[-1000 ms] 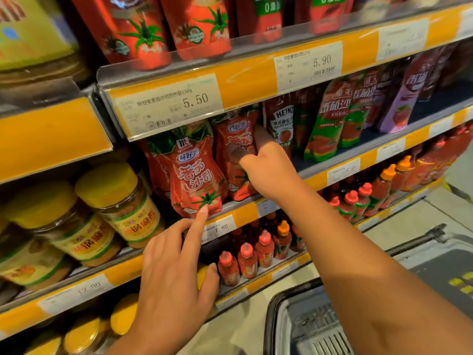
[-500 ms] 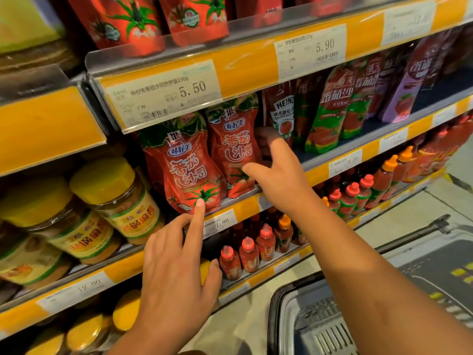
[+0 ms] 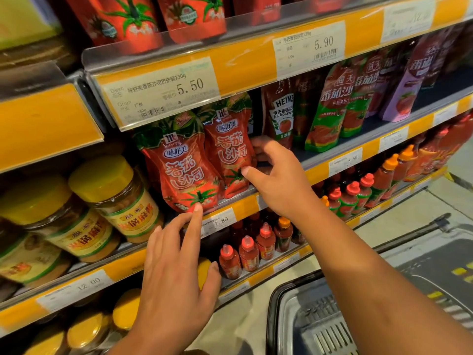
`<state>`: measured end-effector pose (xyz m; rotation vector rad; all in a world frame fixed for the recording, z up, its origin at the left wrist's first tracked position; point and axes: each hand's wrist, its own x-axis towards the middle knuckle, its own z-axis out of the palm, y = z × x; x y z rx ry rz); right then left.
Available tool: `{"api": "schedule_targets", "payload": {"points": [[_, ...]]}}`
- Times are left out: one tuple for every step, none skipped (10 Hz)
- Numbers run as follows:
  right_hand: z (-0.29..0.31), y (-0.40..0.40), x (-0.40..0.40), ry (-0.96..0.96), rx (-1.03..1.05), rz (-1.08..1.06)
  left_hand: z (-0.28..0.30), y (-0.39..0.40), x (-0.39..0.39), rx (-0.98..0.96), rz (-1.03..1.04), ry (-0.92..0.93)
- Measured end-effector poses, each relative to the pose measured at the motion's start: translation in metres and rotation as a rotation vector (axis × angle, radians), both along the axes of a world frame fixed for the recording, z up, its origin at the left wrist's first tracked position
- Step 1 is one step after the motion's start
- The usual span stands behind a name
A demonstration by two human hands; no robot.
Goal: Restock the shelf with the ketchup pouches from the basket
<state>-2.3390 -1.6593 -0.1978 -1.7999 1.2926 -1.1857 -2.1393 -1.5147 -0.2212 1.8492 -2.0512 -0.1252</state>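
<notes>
The right hand (image 3: 279, 180) pinches the edge of the second ketchup pouch (image 3: 230, 149) between thumb and fingers, squaring it upright on the shelf (image 3: 245, 203) beside the Heinz pouch (image 3: 280, 111). The left hand (image 3: 176, 272) is spread open, holding nothing, one fingertip propping the front pouch (image 3: 181, 170), probably to stop it tipping. The basket (image 3: 302, 326) waits below, seemingly empty

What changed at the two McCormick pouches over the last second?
The right hand drew back from behind the right pouch to its right edge, thumb on the front, fingers curled behind. That pouch now stands more upright and square. The left hand stayed put, index fingertip against the bottom of the left pouch. The basket stays below.
</notes>
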Motion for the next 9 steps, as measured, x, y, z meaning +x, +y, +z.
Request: {"api": "schedule_targets", "payload": {"points": [[0.0, 0.002, 0.002, -0.013, -0.011, 0.0, 0.001, 0.001, 0.0, -0.001, -0.015, -0.02], [-0.003, 0.004, 0.006, -0.013, -0.028, -0.005, 0.001, 0.0, 0.001, -0.01, -0.016, -0.032], [-0.004, 0.005, 0.01, -0.015, -0.019, -0.026, 0.002, 0.0, 0.0, -0.014, -0.006, -0.043], [-0.003, 0.006, 0.011, 0.007, -0.028, -0.027, 0.002, -0.001, -0.001, -0.018, 0.0, -0.054], [-0.004, 0.007, 0.01, 0.003, -0.019, -0.018, 0.001, -0.001, -0.001, -0.023, -0.003, -0.063], [-0.002, 0.01, 0.011, 0.019, -0.025, -0.023, 0.001, -0.001, 0.0, -0.013, 0.006, -0.064], [-0.005, 0.013, 0.01, 0.044, -0.035, -0.018, 0.002, 0.001, 0.0, 0.001, -0.008, -0.038], [0.001, 0.023, 0.003, 0.073, -0.006, -0.031, 0.004, 0.001, 0.004, -0.007, -0.034, -0.004], [0.003, 0.044, -0.016, 0.049, -0.027, -0.095, 0.007, 0.01, 0.006, -0.021, -0.067, 0.054]]}}
